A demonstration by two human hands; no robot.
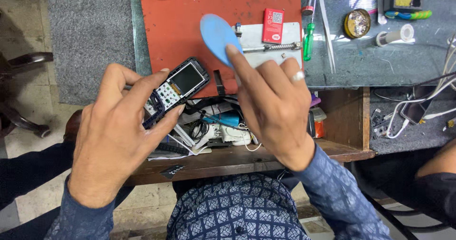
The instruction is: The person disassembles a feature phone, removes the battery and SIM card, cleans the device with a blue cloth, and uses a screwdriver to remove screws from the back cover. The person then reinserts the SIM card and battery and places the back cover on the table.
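Over the red mat (190,26) on the counter (85,31), the left hand (118,135) pinches a small phone (178,85) — its case already half open. The right hand (273,107) pinches a blue pry pick (216,33) — not yet at the phone.

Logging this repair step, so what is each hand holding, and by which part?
Left hand holds the small keypad phone by its lower keypad end. Right hand holds the blue oval pick by its lower edge.
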